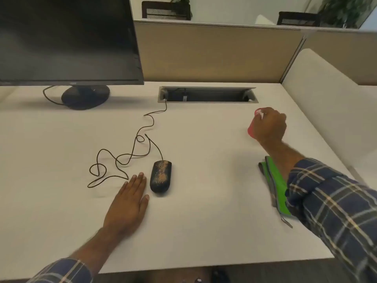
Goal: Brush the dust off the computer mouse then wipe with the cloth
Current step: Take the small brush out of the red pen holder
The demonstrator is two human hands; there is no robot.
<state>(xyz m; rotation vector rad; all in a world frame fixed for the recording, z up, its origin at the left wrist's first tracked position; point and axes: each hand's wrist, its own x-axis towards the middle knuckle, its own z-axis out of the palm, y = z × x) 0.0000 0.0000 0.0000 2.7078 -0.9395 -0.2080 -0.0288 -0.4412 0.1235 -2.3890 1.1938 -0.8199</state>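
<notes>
A black computer mouse speckled with brown dust lies on the white desk, its cable looping away to the left and back. My left hand rests flat on the desk just left of the mouse, fingers together, holding nothing. My right hand is closed around a red brush with pale bristles showing at its top, well to the right of the mouse. A folded green and grey cloth lies on the desk partly under my right forearm.
A black monitor on a round stand stands at the back left. An open cable tray is set into the desk at the back. A beige partition closes off the rear; the desk's front edge runs below my arms.
</notes>
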